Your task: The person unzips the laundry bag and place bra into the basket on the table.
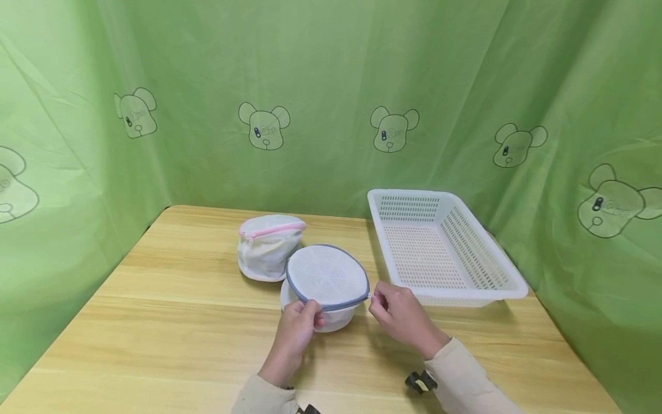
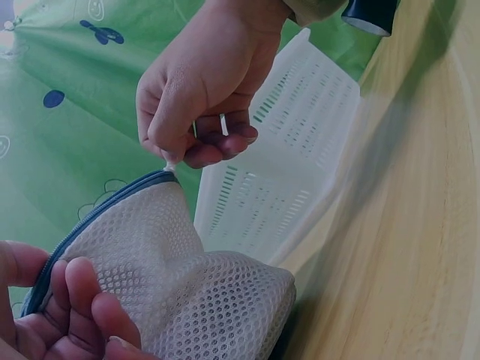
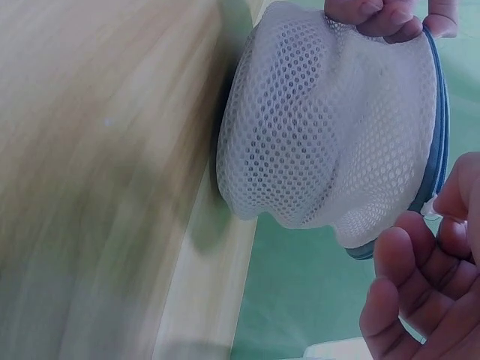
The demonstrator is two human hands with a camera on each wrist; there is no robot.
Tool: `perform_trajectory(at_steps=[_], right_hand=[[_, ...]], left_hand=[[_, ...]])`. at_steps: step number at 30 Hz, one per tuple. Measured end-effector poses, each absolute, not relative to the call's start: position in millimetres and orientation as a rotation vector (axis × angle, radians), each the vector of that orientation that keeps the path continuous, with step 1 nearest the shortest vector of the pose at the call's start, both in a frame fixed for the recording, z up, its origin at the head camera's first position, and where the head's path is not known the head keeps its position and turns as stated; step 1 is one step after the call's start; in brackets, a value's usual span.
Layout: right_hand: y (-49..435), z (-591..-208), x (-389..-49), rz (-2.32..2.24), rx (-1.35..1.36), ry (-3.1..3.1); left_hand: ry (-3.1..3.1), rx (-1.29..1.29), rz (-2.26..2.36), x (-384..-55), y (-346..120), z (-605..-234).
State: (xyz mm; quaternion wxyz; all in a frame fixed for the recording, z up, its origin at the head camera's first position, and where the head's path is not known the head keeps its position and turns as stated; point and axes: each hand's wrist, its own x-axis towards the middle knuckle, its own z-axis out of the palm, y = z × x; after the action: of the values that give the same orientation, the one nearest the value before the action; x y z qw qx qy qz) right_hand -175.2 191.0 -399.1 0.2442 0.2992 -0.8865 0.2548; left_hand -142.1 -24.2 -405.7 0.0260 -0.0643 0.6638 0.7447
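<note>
A white mesh laundry bag (image 1: 327, 275) with a blue-grey zipper stands on the wooden table, its lid lying over the opening. My left hand (image 1: 300, 322) pinches the zipper edge at the front, thumb on top. At the bag's right end, my right hand (image 1: 397, 310) pinches the small white zipper pull (image 3: 430, 208) between thumb and curled finger. In the left wrist view the pull sits at the corner of the zipper band (image 2: 112, 199). The bag's mesh side (image 3: 300, 127) looks creased and bulges outward.
Behind and left of it stands a second mesh bag (image 1: 271, 247) with a pink zipper, something pale inside. A white plastic basket (image 1: 385, 253) with slotted walls sits at the back right. Green curtains (image 1: 331, 69) with bear prints surround the table (image 1: 170, 322).
</note>
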Motion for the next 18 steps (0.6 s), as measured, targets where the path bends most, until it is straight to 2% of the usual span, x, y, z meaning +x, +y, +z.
perform_trajectory(at_steps=[18], right_hand=[[192.7, -402.2, -176.6, 0.696, 0.815, -2.413]], left_hand=[[2.041, -0.226, 2.309, -144.2, -30.1, -404.5]])
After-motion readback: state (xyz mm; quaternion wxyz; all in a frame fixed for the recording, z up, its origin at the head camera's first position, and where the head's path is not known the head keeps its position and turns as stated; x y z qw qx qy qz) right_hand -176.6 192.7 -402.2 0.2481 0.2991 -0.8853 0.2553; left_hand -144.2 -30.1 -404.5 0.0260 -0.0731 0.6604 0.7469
